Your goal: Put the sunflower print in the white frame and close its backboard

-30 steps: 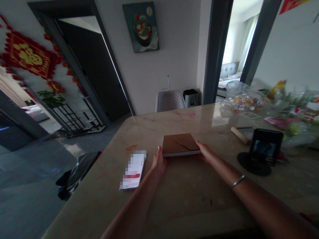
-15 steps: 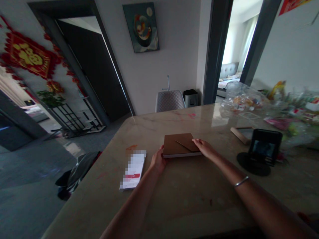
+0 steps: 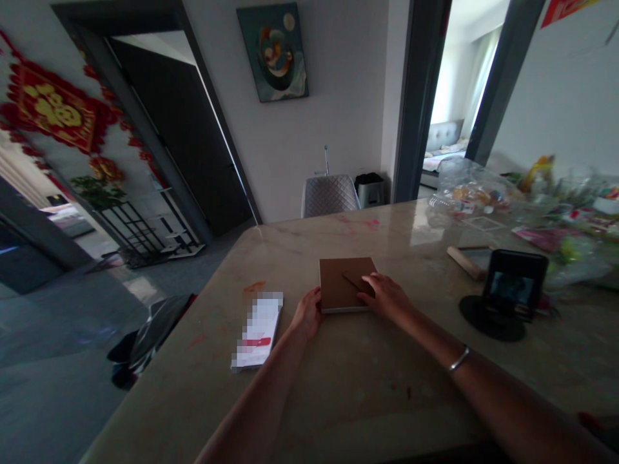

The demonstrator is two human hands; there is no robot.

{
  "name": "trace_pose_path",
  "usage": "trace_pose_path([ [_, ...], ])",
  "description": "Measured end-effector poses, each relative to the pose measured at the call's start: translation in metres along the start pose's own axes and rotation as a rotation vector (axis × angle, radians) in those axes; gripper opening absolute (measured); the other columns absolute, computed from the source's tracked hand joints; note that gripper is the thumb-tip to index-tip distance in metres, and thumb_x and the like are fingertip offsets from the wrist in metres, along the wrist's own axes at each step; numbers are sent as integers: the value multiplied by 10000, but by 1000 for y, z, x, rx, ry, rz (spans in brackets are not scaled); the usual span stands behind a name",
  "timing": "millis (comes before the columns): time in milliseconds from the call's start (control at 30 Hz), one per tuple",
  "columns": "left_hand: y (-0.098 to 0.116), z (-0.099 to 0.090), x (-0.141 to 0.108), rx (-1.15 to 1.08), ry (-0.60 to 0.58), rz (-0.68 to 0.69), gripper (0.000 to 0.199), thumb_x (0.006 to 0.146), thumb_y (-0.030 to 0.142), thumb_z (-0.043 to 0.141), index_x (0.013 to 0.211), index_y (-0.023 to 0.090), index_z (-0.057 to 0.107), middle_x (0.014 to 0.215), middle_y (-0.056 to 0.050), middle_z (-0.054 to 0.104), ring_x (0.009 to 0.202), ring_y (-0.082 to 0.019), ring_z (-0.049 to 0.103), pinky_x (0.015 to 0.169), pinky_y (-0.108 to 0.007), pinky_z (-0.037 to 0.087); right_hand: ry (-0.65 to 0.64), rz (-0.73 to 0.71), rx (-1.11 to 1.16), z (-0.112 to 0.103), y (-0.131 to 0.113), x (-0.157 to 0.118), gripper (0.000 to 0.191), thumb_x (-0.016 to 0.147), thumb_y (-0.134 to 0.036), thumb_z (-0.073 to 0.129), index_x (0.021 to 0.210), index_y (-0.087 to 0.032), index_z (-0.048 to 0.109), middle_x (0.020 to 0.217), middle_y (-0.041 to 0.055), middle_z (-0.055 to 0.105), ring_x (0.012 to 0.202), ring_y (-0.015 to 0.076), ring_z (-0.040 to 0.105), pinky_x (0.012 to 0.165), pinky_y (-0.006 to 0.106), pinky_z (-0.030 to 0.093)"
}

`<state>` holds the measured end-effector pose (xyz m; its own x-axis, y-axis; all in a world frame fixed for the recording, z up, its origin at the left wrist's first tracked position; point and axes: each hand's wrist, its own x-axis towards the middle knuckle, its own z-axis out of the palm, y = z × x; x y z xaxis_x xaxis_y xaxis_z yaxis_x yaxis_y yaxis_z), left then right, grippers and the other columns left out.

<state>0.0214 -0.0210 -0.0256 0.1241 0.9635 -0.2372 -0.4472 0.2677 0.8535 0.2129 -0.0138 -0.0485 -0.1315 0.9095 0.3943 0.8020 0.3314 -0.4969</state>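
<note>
A brown-covered book (image 3: 338, 277) lies on the marble tabletop (image 3: 367, 386) near its middle, with the right hand (image 3: 384, 298) resting open on the cover and the left hand (image 3: 307, 314) against the left edge (grip indeterminate from this view).

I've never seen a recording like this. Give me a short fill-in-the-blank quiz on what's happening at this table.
1. The right hand lies on top of a brown notebook, while the left hand is at its ____ edge.
2. The silver bracelet is on the person's ____ wrist.
3. A phone stands upright on a round ____ stand.

Missing words: left; right; black.
</note>
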Motion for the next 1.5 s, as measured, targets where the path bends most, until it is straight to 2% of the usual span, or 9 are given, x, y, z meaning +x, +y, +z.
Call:
trace_pose_path([
  [167, 1, 1, -2, 10, -17, -1, 302, 678, 23, 458, 928, 111, 600, 849, -103, 664, 832, -194, 616, 720, -291, 487, -20, -56, -52, -3, 0, 1, 328, 759, -309, 494, 1070, -214, 538, 1057, 100, 575, 1018, 244, 498, 871, 399, 371],
  [367, 1, 1, -2, 19, 12, -1, 290, 702, 49, 474, 963, 119, 580, 849, -104, 663, 824, -198, 618, 728, -307, 484, -34, -62, -68, -7, -8, 0, 321, 782, -240, 441, 1087, -186, 527, 1062, 115, 574, 986, 241, 508, 855, 390, 379],
  [533, 1, 3, -3, -6, 44, 3, 421, 700, 26, 474, 1099, 157, 508, 869, -82, 661, 822, -186, 618, 730, -303, 478, -20, -82, -24, -8, -8, 1, 295, 790, -217, 416, 1057, -186, 538, 1029, 105, 588, 963, 227, 521, 855, 381, 383],
  [667, -1, 0, 0, 48, 62, 9, 528, 689, 9, 438, 1191, 173, 441, 802, -55, 670, 764, -167, 625, 695, -283, 481, -24, -99, -47, -7, -6, 2, 280, 808, -214, 392, 1048, -193, 535, 1031, 95, 585, 968, 213, 521, 855, 357, 389],
  [900, -7, -8, 8, 115, 47, 20, 516, 689, 27, 426, 1181, 180, 460, 766, -48, 657, 678, -138, 609, 633, -234, 464, -16, -17, 68, -7, 0, 9, 269, 804, -229, 403, 1029, -196, 547, 1028, 99, 596, 972, 226, 526, 860, 354, 378],
  [1100, -8, -13, 10, 158, 119, 90, 471, 669, 38, 470, 1122, 161, 508, 696, -29, 635, 646, -127, 584, 644, -232, 435, 100, 82, 254, -12, 2, 14, 269, 813, -260, 351, 986, -224, 554, 970, 74, 613, 924, 220, 549, 838, 336, 383],
  [1200, -6, -17, 13, 279, 207, 208, 390, 655, 37, 494, 1017, 151, 583, 717, -29, 637, 690, -123, 573, 684, -217, 412, 189, 182, 325, -17, 5, 17, 301, 815, -280, 317, 1008, -210, 538, 939, 84, 621, 870, 219, 565, 795, 323, 397],
  [1300, -4, -20, 17, 482, 275, 271, 393, 640, 18, 489, 994, 144, 603, 855, -62, 646, 781, -133, 570, 730, -211, 397, 257, 301, 367, -22, 12, 20, 337, 809, -302, 283, 1002, -189, 534, 926, 100, 626, 856, 227, 566, 758, 324, 403],
  [1500, 0, -20, 15, 850, 258, 272, 463, 673, 44, 423, 1120, 95, 530, 1043, -109, 605, 906, -151, 555, 790, -233, 389, 351, 391, 561, -21, 29, 25, 361, 741, -388, 345, 899, -150, 567, 890, 110, 638, 840, 237, 569, 699, 320, 411],
])
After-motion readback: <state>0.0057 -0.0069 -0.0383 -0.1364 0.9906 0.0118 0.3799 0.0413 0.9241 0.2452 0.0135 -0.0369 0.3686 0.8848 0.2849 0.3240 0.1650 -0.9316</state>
